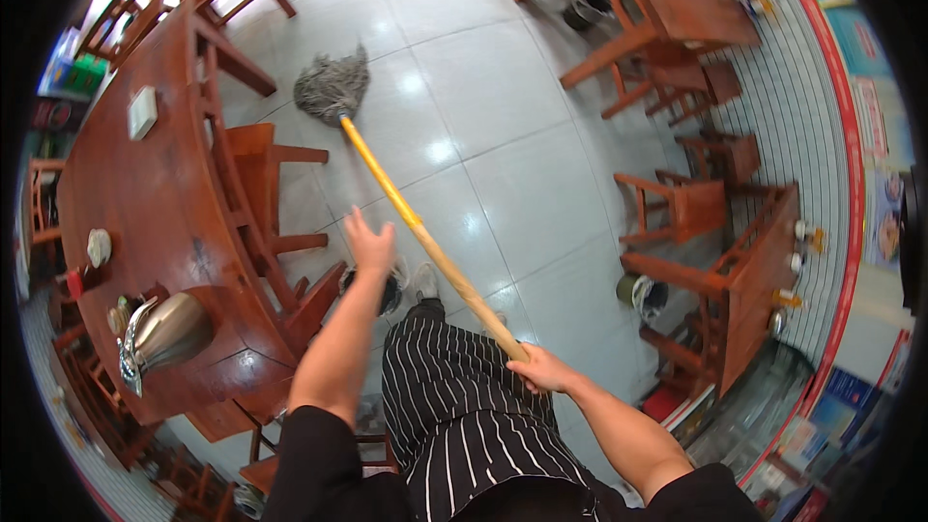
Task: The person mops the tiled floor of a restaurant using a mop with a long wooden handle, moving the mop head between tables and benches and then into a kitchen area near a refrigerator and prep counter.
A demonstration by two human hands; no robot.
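A mop [425, 232] with a long yellow and bare-wood handle slants across the tiled floor. Its grey string head [332, 86] lies on the tiles ahead, a little left of the middle. My right hand [541, 369] is wrapped round the upper end of the handle, close to my striped apron. To the left of the handle, my left hand [370, 242] is in the air with its fingers apart. It holds nothing and is clear of the handle.
On the left stands a long wooden table [155, 174] with a metal pitcher [172, 329] and a white box [142, 113]; stools [256, 164] are beside it. More wooden tables [764, 280] and stools [696, 211] line the right wall. Bins [588, 7] stand near table legs.
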